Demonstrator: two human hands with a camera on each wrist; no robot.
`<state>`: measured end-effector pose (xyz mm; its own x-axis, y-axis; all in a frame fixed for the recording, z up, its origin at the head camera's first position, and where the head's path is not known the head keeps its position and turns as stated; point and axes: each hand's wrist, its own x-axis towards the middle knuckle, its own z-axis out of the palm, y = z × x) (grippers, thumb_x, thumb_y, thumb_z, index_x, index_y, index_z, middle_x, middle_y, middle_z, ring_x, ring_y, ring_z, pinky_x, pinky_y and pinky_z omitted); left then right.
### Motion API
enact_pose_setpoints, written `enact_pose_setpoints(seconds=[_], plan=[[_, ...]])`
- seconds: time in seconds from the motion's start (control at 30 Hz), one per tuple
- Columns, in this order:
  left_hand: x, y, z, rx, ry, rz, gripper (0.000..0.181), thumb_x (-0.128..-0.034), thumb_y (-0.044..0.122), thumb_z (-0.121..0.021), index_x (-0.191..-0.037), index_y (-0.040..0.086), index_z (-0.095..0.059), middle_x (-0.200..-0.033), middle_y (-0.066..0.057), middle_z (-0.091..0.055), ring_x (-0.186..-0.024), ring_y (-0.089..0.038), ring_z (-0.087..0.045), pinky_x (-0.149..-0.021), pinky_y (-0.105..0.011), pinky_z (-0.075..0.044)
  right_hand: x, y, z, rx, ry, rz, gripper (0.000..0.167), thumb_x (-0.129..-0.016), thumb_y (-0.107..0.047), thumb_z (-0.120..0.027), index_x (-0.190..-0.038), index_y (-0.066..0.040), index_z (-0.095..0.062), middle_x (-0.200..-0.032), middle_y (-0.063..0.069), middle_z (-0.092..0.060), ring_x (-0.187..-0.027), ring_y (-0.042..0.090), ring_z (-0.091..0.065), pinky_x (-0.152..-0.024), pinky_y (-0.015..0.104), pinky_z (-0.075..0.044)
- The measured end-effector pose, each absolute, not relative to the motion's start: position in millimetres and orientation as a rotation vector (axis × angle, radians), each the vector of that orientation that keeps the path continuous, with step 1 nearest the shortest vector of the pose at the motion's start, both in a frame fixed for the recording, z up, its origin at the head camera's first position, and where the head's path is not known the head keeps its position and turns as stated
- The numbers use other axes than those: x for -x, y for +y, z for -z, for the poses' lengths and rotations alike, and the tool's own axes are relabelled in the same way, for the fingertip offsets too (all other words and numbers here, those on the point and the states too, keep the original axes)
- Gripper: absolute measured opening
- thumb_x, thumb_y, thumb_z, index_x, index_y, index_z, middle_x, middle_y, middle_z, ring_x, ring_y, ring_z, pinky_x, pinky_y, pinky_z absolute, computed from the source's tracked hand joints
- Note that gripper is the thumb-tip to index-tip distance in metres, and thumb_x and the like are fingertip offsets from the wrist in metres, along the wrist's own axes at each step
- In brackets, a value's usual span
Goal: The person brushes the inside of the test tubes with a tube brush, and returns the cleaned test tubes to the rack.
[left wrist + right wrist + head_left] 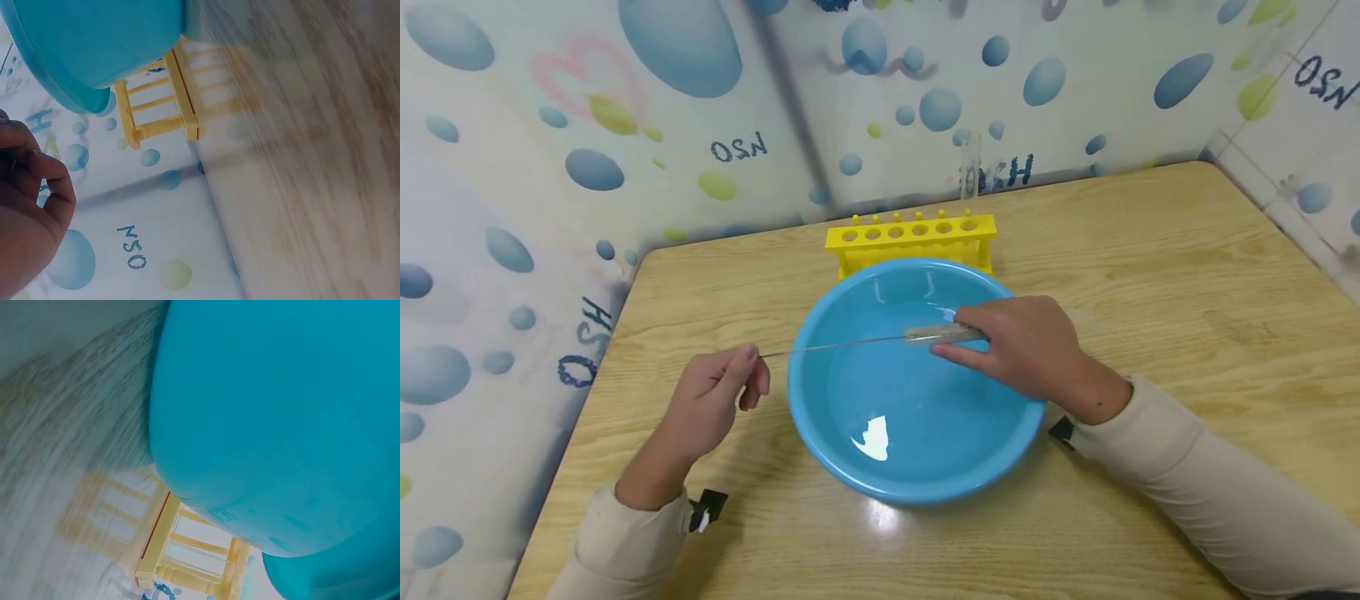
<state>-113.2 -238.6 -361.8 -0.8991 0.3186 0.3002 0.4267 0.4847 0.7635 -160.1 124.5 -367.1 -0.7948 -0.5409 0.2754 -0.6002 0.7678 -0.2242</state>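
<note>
Over the blue basin [917,400], my right hand [1030,346] grips a glass test tube [928,334], its mouth pointing left. A thin wire brush handle [850,342] runs into the tube, where greyish bristles show. My left hand [718,392] pinches the far end of that wire, just outside the basin's left rim. Curled left fingers [53,181] appear at the edge of the left wrist view; the wire cannot be made out there. In the right wrist view the basin [269,425] fills most of the picture and no hand shows.
Behind the basin stands a yellow test tube rack [910,233]. One clear test tube [972,167] is upright at its right end. The wooden table [1150,317] meets a patterned wall [880,108] at the back. Water with a bright reflection seems to lie in the basin.
</note>
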Motion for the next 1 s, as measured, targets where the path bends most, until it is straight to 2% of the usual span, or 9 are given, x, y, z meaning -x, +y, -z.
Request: enact_pose_setpoints(seconds=[0.17, 0.43, 0.8, 1.0], plan=[[112.6, -233.0, 364.3, 0.634, -2.668, 1.313, 0.041, -0.1095, 0.010, -0.034, -0.076, 0.011, -0.057, -0.060, 0.003, -0.049, -0.053, -0.013, -0.046, -0.050, -0.026, -0.040, 160.4, 124.1, 367.2, -0.890, -2.779, -0.449, 0.043, -0.089, -0.057, -0.067, -0.075, -0.017, -0.058, -0.053, -0.006, -0.039, -0.048, 0.011, -0.037, -0.047, 0.026, -0.022], [116.1, -226.0, 366.6, 0.620, -2.713, 1.337, 0.043, -0.1104, 0.014, -0.032, -0.072, 0.013, -0.051, -0.059, 0.003, -0.048, -0.053, -0.014, -0.045, -0.052, -0.027, -0.039, 160.6, 125.4, 367.2, -0.886, -2.768, -0.407, 0.042, -0.088, -0.057, -0.068, -0.076, -0.017, -0.059, -0.052, -0.006, -0.038, -0.046, 0.011, -0.035, -0.047, 0.026, -0.020], [117.8, -222.4, 367.9, 0.647, -2.686, 1.439, 0.044, -0.1106, 0.014, -0.031, -0.072, 0.010, -0.050, -0.060, 0.000, -0.047, -0.054, -0.015, -0.046, -0.053, -0.028, -0.040, 160.5, 125.2, 366.0, -0.893, -2.787, -0.378, 0.042, -0.088, -0.058, -0.067, -0.076, -0.018, -0.058, -0.052, -0.005, -0.037, -0.046, 0.011, -0.035, -0.048, 0.026, -0.020], [119.7, -213.9, 371.5, 0.670, -2.741, 1.318, 0.041, -0.1100, 0.015, -0.036, -0.074, 0.010, -0.054, -0.063, 0.004, -0.046, -0.056, -0.011, -0.044, -0.053, -0.025, -0.041, 159.9, 122.9, 364.6, -0.906, -2.805, -0.379, 0.043, -0.088, -0.059, -0.066, -0.079, -0.018, -0.062, -0.053, -0.006, -0.043, -0.047, 0.011, -0.038, -0.047, 0.026, -0.022]])
